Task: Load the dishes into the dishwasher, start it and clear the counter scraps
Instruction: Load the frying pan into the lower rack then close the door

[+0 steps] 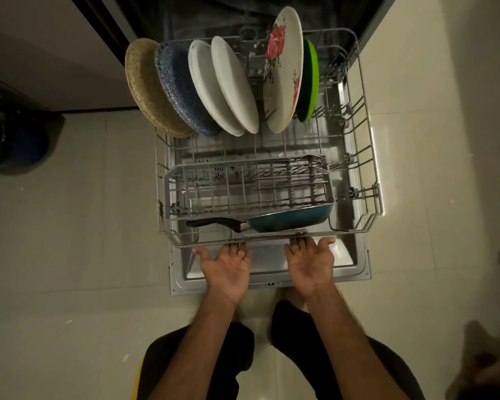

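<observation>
Down over the open dishwasher door (269, 267), the lower rack (274, 236) sits pulled out, with the person at its 6 o'clock edge. The left hand (228, 265) and right hand (309, 261) are both palm-up with thumbs spread wide, fingertips at the underside of the front rail. I cannot tell whether either grip curls round the wire or only presses against it.

At 12 o'clock in the rack the plates stand on edge in a row: a woven straw-coloured plate (150, 88), a blue speckled plate (182, 90), two white plates (223, 85), a floral plate (285, 70) and a green plate (309, 82). The grey cutlery basket (243, 186) lies across the middle. A teal frying pan (289, 219) is wedged on edge just behind the front rail, its black handle pointing to 9 o'clock.

The rack looks stiff, and loaded like this probably heavy. It should roll rather than lift, so the front rail, held evenly either side of centre, seems the right hold. A jolt could knock the leaning plates together.
</observation>
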Motion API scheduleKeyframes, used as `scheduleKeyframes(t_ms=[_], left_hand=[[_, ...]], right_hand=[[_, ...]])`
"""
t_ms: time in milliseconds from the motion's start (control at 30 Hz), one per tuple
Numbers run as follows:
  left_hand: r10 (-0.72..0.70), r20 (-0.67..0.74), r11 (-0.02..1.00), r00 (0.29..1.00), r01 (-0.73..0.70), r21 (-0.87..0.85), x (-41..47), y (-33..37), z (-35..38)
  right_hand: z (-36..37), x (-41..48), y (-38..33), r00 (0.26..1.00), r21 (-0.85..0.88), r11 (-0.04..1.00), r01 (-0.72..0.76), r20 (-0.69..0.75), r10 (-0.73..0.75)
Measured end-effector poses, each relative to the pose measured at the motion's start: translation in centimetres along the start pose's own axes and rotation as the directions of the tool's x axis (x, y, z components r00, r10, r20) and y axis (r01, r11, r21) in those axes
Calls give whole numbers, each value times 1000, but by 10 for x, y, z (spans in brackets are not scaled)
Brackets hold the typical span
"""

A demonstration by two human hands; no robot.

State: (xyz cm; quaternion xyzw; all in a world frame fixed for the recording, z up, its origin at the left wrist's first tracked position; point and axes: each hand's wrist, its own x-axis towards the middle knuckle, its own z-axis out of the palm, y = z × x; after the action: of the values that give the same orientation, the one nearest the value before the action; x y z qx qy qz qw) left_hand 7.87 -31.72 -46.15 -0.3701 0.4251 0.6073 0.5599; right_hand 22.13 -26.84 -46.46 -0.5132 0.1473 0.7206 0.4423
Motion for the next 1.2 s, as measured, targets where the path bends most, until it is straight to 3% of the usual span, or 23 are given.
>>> scheduleKeyframes(t_ms=[367,767,867,900,933,967,1000,1033,1100,1133,1200], left_hand=[[77,324,997,943,-76,-14,56,30,61],[152,405,984,901,-178,29,106,54,146],[220,418,938,881,-309,158,117,58,167],[267,411,869,872,-402,289,121,59,171],[336,409,734,849,-508,450,125,57,176],[426,416,541,803,-595,595,131,56,178],[529,446,323,722,-657,681,135,52,177],[607,511,102,609,-697,710,141,47,175],[636,692,-316,343,-703,638,151,33,172],[599,767,-486,229,-658,576,154,24,172],[483,874,-743,55,-503,442,159,8,170]], right_hand=[[70,63,-23,972,-64,995,81,227,-65],[145,124,-47,928,-163,961,221,339,-156],[158,137,-55,909,-239,933,268,383,-163],[161,140,-57,907,-290,912,291,387,-167],[165,144,-58,905,-375,863,340,381,-191],[165,147,-57,899,-494,768,407,368,-239],[164,148,-52,871,-622,611,490,371,-321],[157,152,-47,790,-710,385,590,410,-455],[145,161,-40,470,-726,-160,668,579,-666],[141,167,-38,331,-671,-361,647,674,-660],[134,187,-38,192,-566,-622,541,803,-564]])
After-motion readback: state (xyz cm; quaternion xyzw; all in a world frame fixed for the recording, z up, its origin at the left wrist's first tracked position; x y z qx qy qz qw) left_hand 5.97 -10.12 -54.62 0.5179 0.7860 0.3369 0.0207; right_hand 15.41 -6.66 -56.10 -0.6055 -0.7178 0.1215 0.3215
